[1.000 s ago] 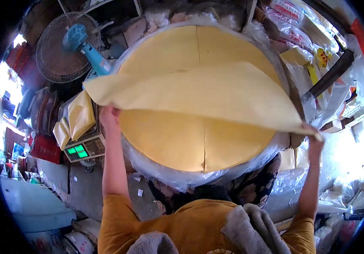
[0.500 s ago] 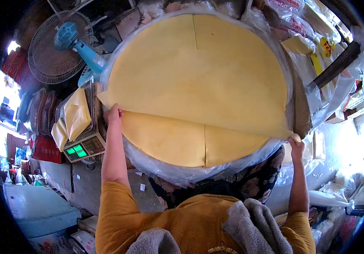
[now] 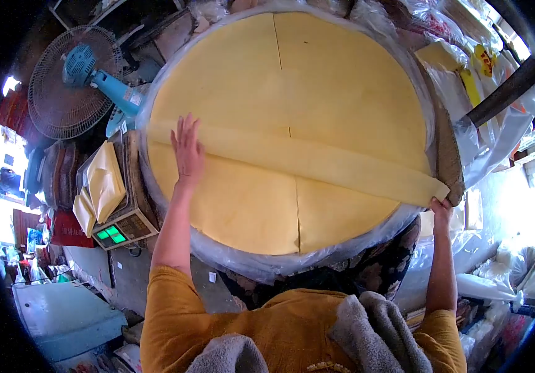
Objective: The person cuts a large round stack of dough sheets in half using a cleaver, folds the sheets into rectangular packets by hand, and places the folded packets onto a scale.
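A long yellow sheet strip point(image 3: 317, 161) lies slantwise across a large round stack of yellow sheets point(image 3: 236, 81). The round surface shows a thin dark seam near its far edge and another near its front edge. My left hand point(image 3: 188, 149) rests flat near the strip's left part, fingers spread and pointing away from me. At the strip's right end, my right hand point(image 3: 443, 208) pinches its corner by the rim. Clear plastic point(image 3: 249, 264) wraps the edge of the round stack.
A blue fan point(image 3: 78, 67) stands at the far left. Folded yellow sheets point(image 3: 103, 180) lie on a scale point(image 3: 124, 229) with a lit green display. Plastic bags and a dark bar point(image 3: 505, 93) are at the right. A pale blue surface point(image 3: 68, 311) is at the lower left.
The raised sheet has come down onto the round stack and now shows as a narrow strip. My left hand has let go of its end and moved forward onto the surface.
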A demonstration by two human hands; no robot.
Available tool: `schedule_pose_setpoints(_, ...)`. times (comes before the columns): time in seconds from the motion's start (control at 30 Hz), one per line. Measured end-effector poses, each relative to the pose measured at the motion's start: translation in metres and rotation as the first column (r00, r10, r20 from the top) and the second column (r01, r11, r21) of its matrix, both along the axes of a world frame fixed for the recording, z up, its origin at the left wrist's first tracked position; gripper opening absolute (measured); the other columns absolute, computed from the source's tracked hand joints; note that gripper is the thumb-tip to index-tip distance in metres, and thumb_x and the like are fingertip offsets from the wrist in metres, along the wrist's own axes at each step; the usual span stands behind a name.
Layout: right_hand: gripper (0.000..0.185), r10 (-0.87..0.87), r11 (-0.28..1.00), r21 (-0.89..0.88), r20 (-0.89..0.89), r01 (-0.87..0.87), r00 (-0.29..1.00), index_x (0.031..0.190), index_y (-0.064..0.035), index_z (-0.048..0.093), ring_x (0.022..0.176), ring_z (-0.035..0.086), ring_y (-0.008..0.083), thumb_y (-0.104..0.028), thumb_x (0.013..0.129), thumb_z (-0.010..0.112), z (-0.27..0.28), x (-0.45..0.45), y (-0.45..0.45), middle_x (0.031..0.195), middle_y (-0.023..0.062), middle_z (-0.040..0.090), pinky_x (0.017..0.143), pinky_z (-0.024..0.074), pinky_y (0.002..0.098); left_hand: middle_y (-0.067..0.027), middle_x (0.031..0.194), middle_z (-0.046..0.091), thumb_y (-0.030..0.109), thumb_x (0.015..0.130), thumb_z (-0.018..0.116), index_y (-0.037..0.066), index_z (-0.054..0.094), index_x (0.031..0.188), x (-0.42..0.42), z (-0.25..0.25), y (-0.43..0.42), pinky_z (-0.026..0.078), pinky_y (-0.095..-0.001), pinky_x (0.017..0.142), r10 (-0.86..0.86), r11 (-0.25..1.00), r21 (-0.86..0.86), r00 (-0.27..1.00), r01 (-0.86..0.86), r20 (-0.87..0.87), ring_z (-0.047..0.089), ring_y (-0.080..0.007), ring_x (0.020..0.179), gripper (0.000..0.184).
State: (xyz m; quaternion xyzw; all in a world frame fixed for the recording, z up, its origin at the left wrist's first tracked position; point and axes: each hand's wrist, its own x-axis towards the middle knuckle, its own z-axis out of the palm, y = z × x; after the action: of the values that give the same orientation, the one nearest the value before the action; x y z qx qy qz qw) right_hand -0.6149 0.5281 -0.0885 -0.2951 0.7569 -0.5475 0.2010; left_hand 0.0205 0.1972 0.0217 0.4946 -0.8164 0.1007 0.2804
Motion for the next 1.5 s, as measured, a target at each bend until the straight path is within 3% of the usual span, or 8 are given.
schedule_pose_setpoints(0.2, 0.027, 0.049, 0.999, -0.02, 0.026, -0.049, 0.998, 0.102, 0.0006, 0.062, 0.087, 0.058, 0.0164, -0.01, 0.077, 0.061, -0.008, -0.007, 0.005, 0.094, 0.007, 0.063, 0.076, 0.0461, 0.0301, -0.0028, 0.149, 0.016, 0.044, 0.091, 0.037, 0.026, 0.022, 0.141, -0.029, -0.034, -0.027, 0.004, -0.065, 0.102, 0.189, 0.921, 0.272, 0.93, -0.279, 0.314, 0.008, -0.0344, 0.137, 0.056)
schedule_pose_setpoints(0.4, 0.046, 0.282, 0.692, 0.672, -0.586, 0.262, 0.76, 0.12, 0.0024, 0.048, 0.093, 0.059, 0.0307, -0.002, 0.075, 0.056, 0.131, 0.122, -0.029, 0.103, 0.0157, 0.061, 0.082, 0.046, 0.038, -0.0011, 0.15, 0.012, 0.054, 0.088, 0.035, 0.027, 0.02, 0.142, -0.031, -0.02, -0.034, 0.004, -0.0653, 0.102, 0.198, 0.801, 0.466, 0.901, -0.376, 0.387, 0.007, -0.0371, 0.136, 0.062)
schedule_pose_setpoints(0.5, 0.057, 0.304, 0.949, 0.255, -0.569, -0.187, 0.764, 0.134, -0.005, 0.033, 0.118, 0.044, 0.035, -0.003, 0.08, 0.049, 0.126, 0.16, -0.062, 0.13, 0.0199, 0.043, 0.098, 0.0357, 0.0433, -0.0004, 0.15, 0.011, 0.055, 0.087, 0.036, 0.028, 0.02, 0.142, -0.012, -0.015, -0.033, 0.004, -0.0651, 0.102, 0.233, 0.755, 0.493, 0.88, -0.433, 0.415, 0.008, -0.0369, 0.136, 0.062)
schedule_pose_setpoints(0.63, 0.048, 0.632, 0.739, 0.532, -0.759, -0.413, 0.153, 0.133, -0.0158, 0.038, 0.132, 0.022, 0.0331, -0.025, 0.087, 0.05, 0.134, 0.254, -0.134, 0.142, 0.0086, 0.029, 0.104, 0.0175, 0.0572, 0.0, 0.15, 0.014, 0.054, 0.086, 0.041, 0.029, 0.024, 0.141, -0.019, 0.002, -0.023, 0.005, -0.0645, 0.102, 0.244, 0.794, 0.396, 0.838, -0.462, 0.488, 0.011, -0.0358, 0.136, 0.063)
schedule_pose_setpoints(0.77, 0.045, 0.684, 0.7, 0.584, -0.713, -0.412, 0.153, 0.131, -0.0172, 0.042, 0.134, 0.02, 0.0314, -0.03, 0.088, 0.05, 0.094, 0.255, -0.149, 0.142, 0.0069, 0.029, 0.103, 0.0177, 0.0592, -0.0012, 0.149, 0.017, 0.051, 0.084, 0.046, 0.028, 0.027, 0.139, -0.055, -0.023, 0.008, 0.006, -0.0631, 0.103, -0.159, 0.89, 0.454, 0.905, -0.041, 0.394, 0.013, -0.0319, 0.136, 0.062)
schedule_pose_setpoints(1.0, 0.042, 0.65, 0.76, 0.564, -0.672, -0.324, 0.354, 0.124, -0.0073, 0.046, 0.124, 0.037, 0.0308, -0.02, 0.085, 0.053, 0.087, 0.194, -0.197, 0.13, 0.015, 0.043, 0.1, 0.0285, 0.052, -0.0095, 0.147, 0.02, 0.046, 0.087, 0.046, 0.021, 0.03, 0.138, -0.012, -0.044, -0.03, 0.014, -0.0665, 0.099, 0.325, 0.807, 0.346, 0.849, -0.479, 0.418, 0.017, -0.036, 0.134, 0.058)
schedule_pose_setpoints(1.27, 0.042, 0.586, 0.754, 0.652, -0.611, -0.082, 0.533, 0.107, -0.0048, 0.056, 0.104, 0.053, 0.027, -0.024, 0.072, 0.07, 0.105, 0.205, -0.414, 0.112, 0.0131, 0.056, 0.087, 0.0435, 0.0383, -0.0067, 0.147, 0.02, 0.048, 0.084, 0.05, 0.023, 0.033, 0.137, -0.103, -0.032, 0.051, 0.01, -0.0634, 0.103, -0.309, 0.892, 0.409, 0.919, 0.191, 0.245, 0.013, -0.0343, 0.135, 0.061)
schedule_pose_setpoints(1.5, 0.031, 0.753, 0.644, 0.617, -0.406, -0.453, 0.519, 0.091, -0.0063, 0.062, 0.089, 0.058, 0.027, -0.029, 0.07, 0.069, 0.105, 0.167, -0.435, 0.093, 0.0097, 0.06, 0.073, 0.0488, 0.0383, -0.0043, 0.146, 0.023, 0.046, 0.085, 0.05, 0.024, 0.036, 0.135, -0.103, -0.021, 0.055, 0.011, -0.0612, 0.104, -0.291, 0.878, 0.443, 0.936, 0.179, 0.199, 0.015, -0.0343, 0.135, 0.057)
